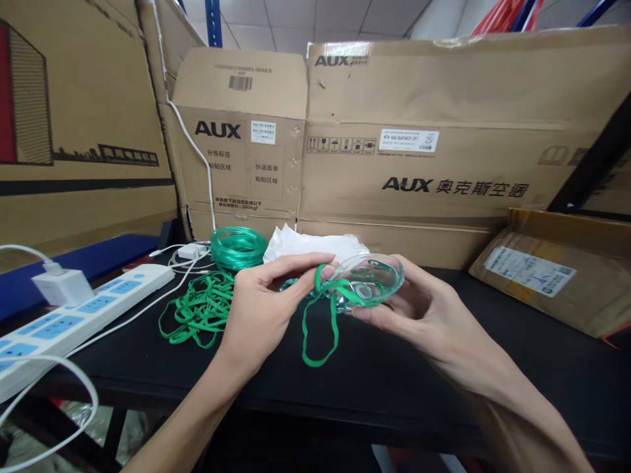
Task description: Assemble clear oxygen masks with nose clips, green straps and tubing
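Observation:
My right hand (419, 302) grips a clear plastic face mask (379, 276) by its far side and lower edge. Between the thumb and fingers of my left hand (266, 295) is pinched a green elastic strap (320, 358), which crosses the mask and hangs in a loop below it. Both hands are held up over the black table, close together. Behind my left hand lies a tangled pile of green straps (197, 309), and past it a coil of green tubing (239, 246). Part of the mask is hidden by my fingers.
A white power strip (128, 282) with a plugged-in charger (64, 287) lies at the left, trailing white cables. Crumpled white packaging (315, 243) sits behind my hands. Large cardboard boxes (394, 157) wall the back; a smaller taped box (557, 276) stands at the right.

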A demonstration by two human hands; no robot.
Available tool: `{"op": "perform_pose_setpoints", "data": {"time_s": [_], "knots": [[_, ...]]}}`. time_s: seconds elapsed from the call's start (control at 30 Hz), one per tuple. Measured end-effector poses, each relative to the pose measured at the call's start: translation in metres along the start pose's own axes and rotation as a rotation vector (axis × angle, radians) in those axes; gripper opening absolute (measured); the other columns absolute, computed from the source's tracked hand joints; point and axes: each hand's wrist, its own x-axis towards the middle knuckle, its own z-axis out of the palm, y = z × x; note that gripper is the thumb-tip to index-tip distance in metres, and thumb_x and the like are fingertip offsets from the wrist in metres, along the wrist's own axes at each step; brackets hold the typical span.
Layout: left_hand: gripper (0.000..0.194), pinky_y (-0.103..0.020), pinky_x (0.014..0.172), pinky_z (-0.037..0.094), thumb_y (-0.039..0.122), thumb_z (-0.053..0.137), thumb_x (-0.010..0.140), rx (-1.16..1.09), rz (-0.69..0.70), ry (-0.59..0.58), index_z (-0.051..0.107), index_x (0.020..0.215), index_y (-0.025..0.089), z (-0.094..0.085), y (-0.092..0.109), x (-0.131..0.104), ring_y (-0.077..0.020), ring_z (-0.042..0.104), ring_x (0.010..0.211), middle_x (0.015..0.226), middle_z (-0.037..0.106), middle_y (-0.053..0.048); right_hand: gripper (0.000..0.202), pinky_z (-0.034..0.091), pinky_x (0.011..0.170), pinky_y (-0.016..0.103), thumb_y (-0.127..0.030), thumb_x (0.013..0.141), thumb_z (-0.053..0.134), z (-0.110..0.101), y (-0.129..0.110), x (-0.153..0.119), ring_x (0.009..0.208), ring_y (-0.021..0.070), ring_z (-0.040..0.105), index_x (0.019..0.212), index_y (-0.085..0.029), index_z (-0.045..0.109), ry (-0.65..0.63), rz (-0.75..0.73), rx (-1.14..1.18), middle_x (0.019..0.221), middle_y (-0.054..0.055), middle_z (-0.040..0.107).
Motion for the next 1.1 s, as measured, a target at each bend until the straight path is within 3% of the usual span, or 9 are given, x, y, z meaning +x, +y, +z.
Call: {"op": "perform_pose_setpoints", "data": {"time_s": [0.3, 0.53, 0.93, 1.1], "knots": [[0.013, -0.033, 0.094, 0.062, 0.026, 0.077, 0.087, -0.022, -0.003, -0.01, 0.083, 0.098, 0.028, 0.0012, -0.0047, 0.0006, -0.0216, 0.076, 0.097, 0.101, 0.081, 0.0, 0.037, 0.056, 0.104, 0.036, -0.019, 0.081, 0.083, 0.0, 0.0003, -0.0016, 0.114, 0.0217, 0.07, 0.114, -0.031, 0.071, -0.033, 0.018, -0.024, 0.117, -0.001, 0.073], [0.016, -0.027, 0.091, 0.061, 0.018, 0.075, 0.088, -0.04, 0.046, -0.011, 0.083, 0.096, 0.029, 0.0017, -0.0049, 0.0006, -0.0173, 0.075, 0.095, 0.098, 0.081, 0.003, 0.036, 0.057, 0.102, 0.03, -0.017, 0.082, 0.082, 0.0027, -0.0007, 0.0006, 0.112, 0.0182, 0.071, 0.113, -0.033, 0.071, -0.036, 0.006, -0.005, 0.123, -0.004, 0.073], [0.019, -0.026, 0.09, 0.06, 0.015, 0.071, 0.091, 0.032, 0.109, -0.04, 0.082, 0.1, 0.027, -0.0013, -0.0064, 0.0002, -0.0161, 0.075, 0.093, 0.099, 0.081, 0.002, 0.032, 0.055, 0.1, 0.022, -0.021, 0.084, 0.082, 0.0035, -0.0008, -0.0007, 0.113, 0.0144, 0.07, 0.112, -0.033, 0.071, 0.0, -0.025, -0.005, 0.117, -0.007, 0.074], [0.025, -0.026, 0.09, 0.059, 0.01, 0.072, 0.089, 0.042, 0.199, -0.099, 0.081, 0.105, 0.026, -0.0045, -0.008, 0.0011, -0.0156, 0.074, 0.095, 0.102, 0.081, 0.002, 0.033, 0.057, 0.094, 0.02, -0.013, 0.081, 0.082, 0.0031, 0.0038, -0.0006, 0.104, 0.0136, 0.071, 0.106, -0.031, 0.071, -0.012, -0.072, -0.067, 0.108, -0.006, 0.074]]}}
